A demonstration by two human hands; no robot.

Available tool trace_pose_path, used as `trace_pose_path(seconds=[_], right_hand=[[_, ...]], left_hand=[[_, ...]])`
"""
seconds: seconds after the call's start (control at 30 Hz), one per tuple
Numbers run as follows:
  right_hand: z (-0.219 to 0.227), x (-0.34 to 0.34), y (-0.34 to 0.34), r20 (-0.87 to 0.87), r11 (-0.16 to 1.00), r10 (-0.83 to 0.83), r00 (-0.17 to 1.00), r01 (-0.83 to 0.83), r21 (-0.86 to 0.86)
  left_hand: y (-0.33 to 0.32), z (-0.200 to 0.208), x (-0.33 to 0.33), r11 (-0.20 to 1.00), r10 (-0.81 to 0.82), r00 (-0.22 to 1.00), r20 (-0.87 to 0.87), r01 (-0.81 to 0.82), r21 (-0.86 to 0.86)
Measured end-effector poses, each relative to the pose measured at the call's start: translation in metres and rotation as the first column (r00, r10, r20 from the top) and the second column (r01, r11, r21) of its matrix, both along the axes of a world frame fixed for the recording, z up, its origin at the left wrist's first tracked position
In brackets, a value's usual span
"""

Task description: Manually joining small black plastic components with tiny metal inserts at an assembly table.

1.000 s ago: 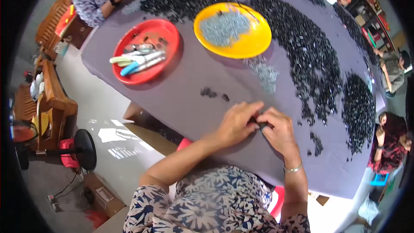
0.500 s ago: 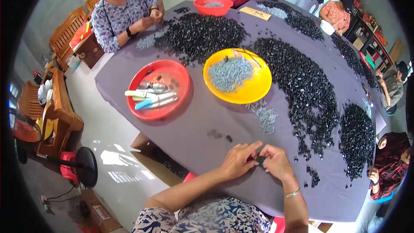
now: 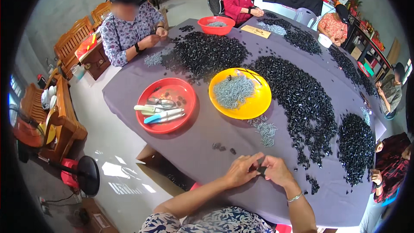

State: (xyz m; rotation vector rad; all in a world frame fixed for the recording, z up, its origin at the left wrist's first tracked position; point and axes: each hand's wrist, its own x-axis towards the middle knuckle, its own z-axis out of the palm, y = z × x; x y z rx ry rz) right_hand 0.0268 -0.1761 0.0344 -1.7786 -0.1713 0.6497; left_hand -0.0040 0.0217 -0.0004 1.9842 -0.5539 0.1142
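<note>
Close together over the near part of the table, my left hand point(image 3: 243, 171) and my right hand point(image 3: 278, 171) both pinch a small black piece point(image 3: 261, 170). Fingers cover most of it, so its exact shape is unclear. Just beyond them lies a loose scatter of small grey pins point(image 3: 266, 133). More grey pins point(image 3: 235, 90) fill part of a yellow bowl point(image 3: 263, 105) farther off. A few dark pieces point(image 3: 219, 146) rest on the cloth beyond my left hand.
A red basin point(image 3: 192, 112) at left holds knives with white and blue handles point(image 3: 164, 116). Large heaps of black pieces point(image 3: 297, 99) spread over the grey tablecloth point(image 3: 194, 155). A red bowl point(image 3: 233, 25) stands at the far edge. Several people sit around the table.
The view has tilted up slightly, so the table's things sit lower in the picture. My hands stay together around the small black piece.
</note>
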Motion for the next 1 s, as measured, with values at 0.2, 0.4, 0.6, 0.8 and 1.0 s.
trace_pose_path(seconds=[0.2, 0.4, 0.6, 0.8, 1.0], right_hand=[[0.013, -0.002, 0.005, -0.099, 0.926, -0.327, 0.940, 0.340, 0.165], [-0.007, 0.009, 0.003, 0.029, 0.773, -0.495, 0.869, 0.424, 0.472], [-0.014, -0.010, 0.005, 0.032, 0.725, -0.590, 0.807, 0.512, 0.460], [-0.022, -0.018, 0.015, 0.333, 0.730, -0.660, 0.674, 0.471, 0.495], [-0.014, -0.017, 0.018, 0.456, 0.733, -0.679, 0.575, 0.507, 0.453]], left_hand=[[0.022, 0.007, 0.023, 0.967, 0.208, 0.916, 0.342, -0.246, 0.069], [0.037, 0.034, 0.028, 0.885, 0.360, 0.892, 0.274, -0.419, 0.200], [-0.033, 0.043, 0.015, 0.980, 0.135, 0.945, 0.299, -0.082, -0.183], [-0.065, 0.044, 0.006, 0.971, 0.183, 0.950, 0.253, -0.134, -0.200], [-0.071, 0.040, 0.014, 0.965, 0.204, 0.927, 0.314, -0.137, -0.222]])
